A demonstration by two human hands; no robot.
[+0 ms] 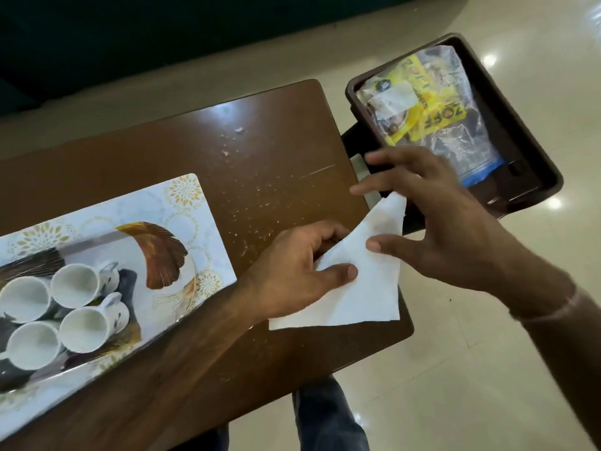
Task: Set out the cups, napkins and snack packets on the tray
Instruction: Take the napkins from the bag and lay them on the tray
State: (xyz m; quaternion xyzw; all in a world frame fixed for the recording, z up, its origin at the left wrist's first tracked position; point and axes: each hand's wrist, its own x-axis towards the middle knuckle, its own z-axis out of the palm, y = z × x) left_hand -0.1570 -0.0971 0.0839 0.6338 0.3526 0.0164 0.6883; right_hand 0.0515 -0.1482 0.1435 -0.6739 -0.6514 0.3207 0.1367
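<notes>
A white paper napkin point(361, 281) lies at the right edge of the brown table point(260, 177), partly lifted. My left hand point(299, 271) pinches its left side between thumb and fingers. My right hand point(432, 222) holds its upper corner, thumb on the sheet and fingers spread. The patterned white tray point(182, 216) sits at the left of the table with several white cups point(78, 284) grouped at its near end. Yellow and clear snack packets point(426, 105) lie in a dark brown bin point(520, 125) to the right of the table.
Crumbs are scattered over the middle of the table. The bin stands on a dark stool over a glossy cream floor. My legs in jeans point(325, 418) show below the table's near edge.
</notes>
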